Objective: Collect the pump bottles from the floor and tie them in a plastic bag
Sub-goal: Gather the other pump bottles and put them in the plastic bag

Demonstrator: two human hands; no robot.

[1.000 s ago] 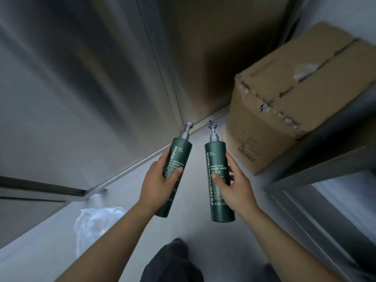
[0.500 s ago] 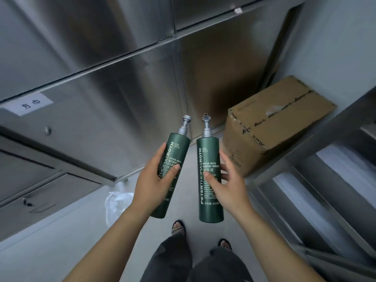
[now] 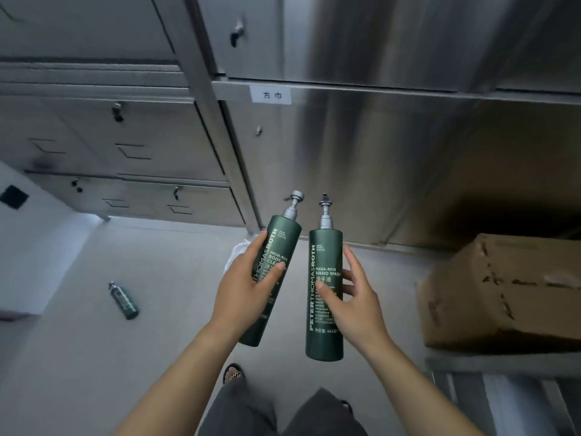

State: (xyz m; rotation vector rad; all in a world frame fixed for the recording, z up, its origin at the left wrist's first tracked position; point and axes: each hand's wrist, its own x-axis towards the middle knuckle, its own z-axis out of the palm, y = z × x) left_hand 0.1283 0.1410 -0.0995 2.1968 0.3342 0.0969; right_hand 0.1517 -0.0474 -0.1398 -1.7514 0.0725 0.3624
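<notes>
My left hand (image 3: 243, 287) grips a dark green pump bottle (image 3: 276, 247) labelled body cleanser, tilted a little to the right. My right hand (image 3: 355, 297) holds a second green pump bottle (image 3: 325, 328) labelled hand wash, upright, beside the first. Both are held up in front of me above the floor. A third green pump bottle (image 3: 123, 301) lies on its side on the floor to the left. A clear plastic bag (image 3: 236, 251) lies on the floor behind my left hand, mostly hidden by it.
Steel cabinets with drawers and locks (image 3: 132, 146) fill the wall ahead. A worn cardboard box (image 3: 503, 294) sits at the right beside a metal shelf frame (image 3: 503, 363). My legs and a sandalled foot (image 3: 233, 372) are below. Pale floor (image 3: 94, 357) spreads to the left.
The view has swung left and up, bringing the drawers and a third bottle on the floor into sight. Both hands still hold their bottles the same way.
</notes>
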